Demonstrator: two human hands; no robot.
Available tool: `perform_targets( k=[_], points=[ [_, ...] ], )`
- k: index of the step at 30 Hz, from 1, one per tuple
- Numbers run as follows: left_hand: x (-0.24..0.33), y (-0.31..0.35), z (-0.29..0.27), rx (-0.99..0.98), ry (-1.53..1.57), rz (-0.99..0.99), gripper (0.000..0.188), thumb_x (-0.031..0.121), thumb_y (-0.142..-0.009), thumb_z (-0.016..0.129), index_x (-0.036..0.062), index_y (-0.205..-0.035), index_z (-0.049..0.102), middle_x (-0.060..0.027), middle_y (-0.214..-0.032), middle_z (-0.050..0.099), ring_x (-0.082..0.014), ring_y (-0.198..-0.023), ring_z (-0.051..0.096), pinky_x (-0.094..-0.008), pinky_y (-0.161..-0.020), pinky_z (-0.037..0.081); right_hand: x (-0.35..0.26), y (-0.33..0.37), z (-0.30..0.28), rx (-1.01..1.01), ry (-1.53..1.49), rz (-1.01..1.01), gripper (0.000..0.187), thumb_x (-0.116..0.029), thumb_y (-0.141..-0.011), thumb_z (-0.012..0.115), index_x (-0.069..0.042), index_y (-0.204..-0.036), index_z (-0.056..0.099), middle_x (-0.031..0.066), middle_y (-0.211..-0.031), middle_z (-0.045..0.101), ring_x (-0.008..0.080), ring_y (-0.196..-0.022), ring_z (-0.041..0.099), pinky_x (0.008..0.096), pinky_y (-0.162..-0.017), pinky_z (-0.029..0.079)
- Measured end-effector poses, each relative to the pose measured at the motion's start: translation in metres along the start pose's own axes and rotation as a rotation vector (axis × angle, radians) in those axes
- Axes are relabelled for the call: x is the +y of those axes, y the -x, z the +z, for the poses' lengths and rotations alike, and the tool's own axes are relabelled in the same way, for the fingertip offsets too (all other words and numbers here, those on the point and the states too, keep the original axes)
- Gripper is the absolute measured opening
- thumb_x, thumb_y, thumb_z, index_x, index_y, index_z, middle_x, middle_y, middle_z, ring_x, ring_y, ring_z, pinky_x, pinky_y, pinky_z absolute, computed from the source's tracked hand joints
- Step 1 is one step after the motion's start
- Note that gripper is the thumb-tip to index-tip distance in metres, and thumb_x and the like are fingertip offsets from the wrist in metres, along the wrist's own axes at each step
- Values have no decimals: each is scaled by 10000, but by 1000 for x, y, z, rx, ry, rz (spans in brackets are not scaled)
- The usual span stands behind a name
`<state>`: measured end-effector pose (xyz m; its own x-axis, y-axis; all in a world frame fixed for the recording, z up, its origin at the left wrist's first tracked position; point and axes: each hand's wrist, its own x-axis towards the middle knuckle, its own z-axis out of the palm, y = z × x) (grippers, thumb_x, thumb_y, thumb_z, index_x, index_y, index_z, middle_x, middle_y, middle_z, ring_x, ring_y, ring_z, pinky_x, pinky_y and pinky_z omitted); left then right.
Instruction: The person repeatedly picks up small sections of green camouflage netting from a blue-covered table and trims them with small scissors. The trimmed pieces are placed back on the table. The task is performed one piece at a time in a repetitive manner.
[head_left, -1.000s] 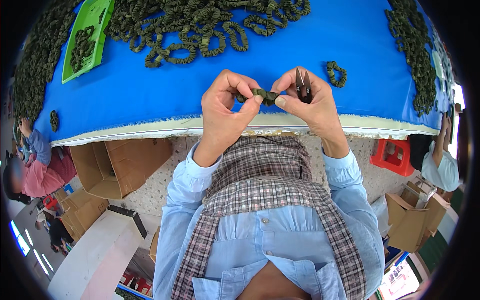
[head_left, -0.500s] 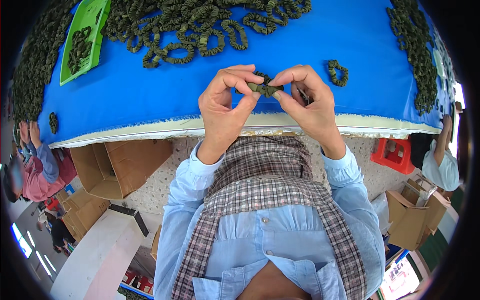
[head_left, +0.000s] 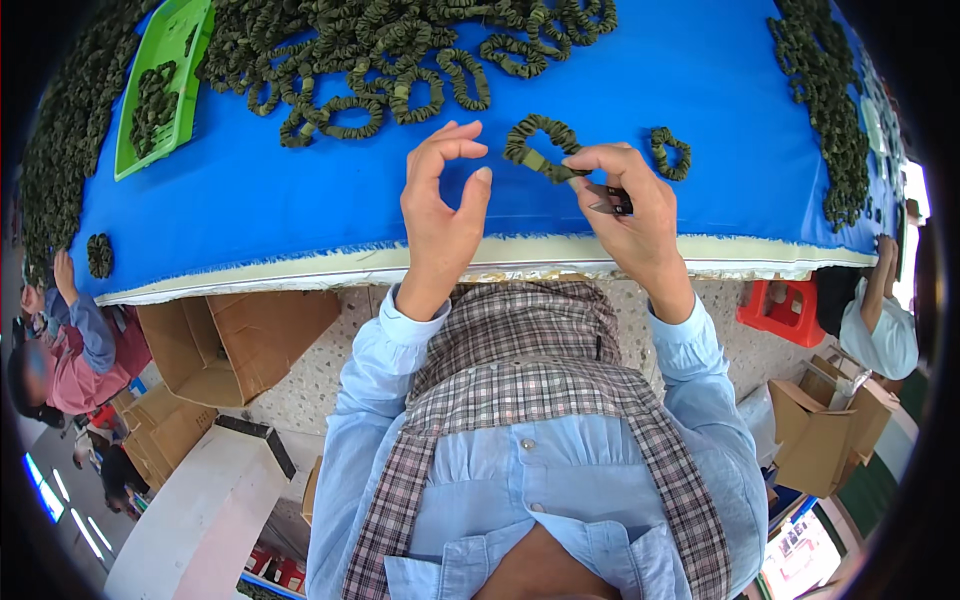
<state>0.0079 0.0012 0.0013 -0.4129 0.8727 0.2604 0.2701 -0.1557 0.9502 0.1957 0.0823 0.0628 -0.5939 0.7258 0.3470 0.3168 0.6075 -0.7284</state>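
A dark green scrunchie [head_left: 541, 131] hangs from the pinched thumb and forefinger of my right hand [head_left: 635, 200], above the blue cloth. Tucked in the same palm is a small pair of thread snips [head_left: 608, 200] with dark handles, its blades pointing left. My left hand [head_left: 443, 205] is apart from the scrunchie, its thumb and forefinger curved with a gap between them and nothing held. One loose scrunchie [head_left: 670, 154] lies just right of my right hand. Beyond my hands spreads a large heap of the same scrunchies [head_left: 340, 60].
A green plastic basket [head_left: 186, 110] with some scrunchies stands at the far left. More scrunchies pile along the left edge and at the far right [head_left: 825, 110]. Below the table are a cardboard box [head_left: 265, 345] and a red stool [head_left: 785, 315]. Other people sit at both sides.
My left hand has let go of the scrunchie and drawn back to the left. The scrunchie now hangs spread as a loop from my right hand alone.
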Motion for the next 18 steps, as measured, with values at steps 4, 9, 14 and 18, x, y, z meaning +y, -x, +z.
perform_targets(
  k=[4, 9, 14, 18],
  points=[
    [5, 12, 2, -157, -496, 103, 416, 38, -799, 674, 33, -1202, 573, -141, -1376, 522, -376, -1318, 417, -490, -1089, 324, 18, 8, -24, 62, 218, 143, 314, 80, -775, 694, -61, -1044, 617, 76, -973, 669, 198, -807, 692, 281, -606, 539],
    [18, 26, 11, -357, -727, 143, 608, 97, -790, 676, 55, -1362, 478, -138, -1488, 390, -397, -1379, 312, -528, -1141, 213, 61, 1, -60, 133, 408, 249, 264, 13, -798, 710, -55, -1037, 621, 92, -1009, 692, 254, -842, 691, 327, -699, 533],
    [28, 39, 13, -397, -702, 116, 623, 91, -776, 682, 75, -1367, 482, -129, -1499, 370, -395, -1396, 284, -553, -1143, 191, 61, -37, -62, 96, 309, 246, 225, -83, -808, 732, -36, -1012, 649, 113, -1001, 695, 273, -859, 686, 328, -718, 528],
    [31, 57, 16, -492, -392, 181, 389, 99, -827, 665, 88, -1213, 620, -100, -1367, 547, -313, -1337, 420, -511, -1128, 247, 70, -86, -24, 15, 56, 211, 229, -149, -823, 725, -17, -998, 661, 136, -988, 682, 283, -855, 660, 351, -722, 511]
  ],
)
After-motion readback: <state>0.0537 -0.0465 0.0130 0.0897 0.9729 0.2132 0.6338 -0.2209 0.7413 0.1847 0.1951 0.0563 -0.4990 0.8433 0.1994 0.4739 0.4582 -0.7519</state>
